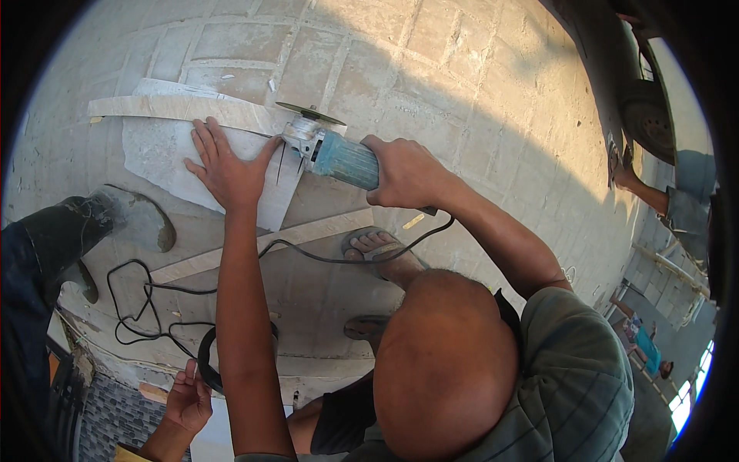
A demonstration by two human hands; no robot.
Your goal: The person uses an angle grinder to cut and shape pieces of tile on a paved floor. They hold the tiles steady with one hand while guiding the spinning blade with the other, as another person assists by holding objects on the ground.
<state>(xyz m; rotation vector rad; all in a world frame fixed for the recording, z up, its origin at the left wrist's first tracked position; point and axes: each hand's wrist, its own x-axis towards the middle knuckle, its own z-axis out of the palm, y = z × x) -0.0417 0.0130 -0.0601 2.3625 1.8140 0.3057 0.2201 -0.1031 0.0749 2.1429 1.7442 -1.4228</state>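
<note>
Neither of my own hands shows in the head view. The hands here belong to other people. A crouching co-worker [573,369], seen from above, grips a blue angle grinder [346,159] in the right hand [412,171]. Its thin dark cutting disc [312,114] stands over a beige strip of tile [185,109]. That co-worker's left hand [231,173] presses flat, fingers spread, on a pale slab [158,154] beside the strip. Another person's hand [188,402], with a yellow sleeve, pinches something thin near a black ring-shaped thing [206,362] partly hidden by the forearm.
A black power cord [308,260] loops across the block-paved floor [362,69]. A second tile strip [262,248] lies near the co-worker's sandalled foot [377,245]. Someone in rubber boots [127,215] stands at left. At right are a vehicle wheel [649,119] and more people.
</note>
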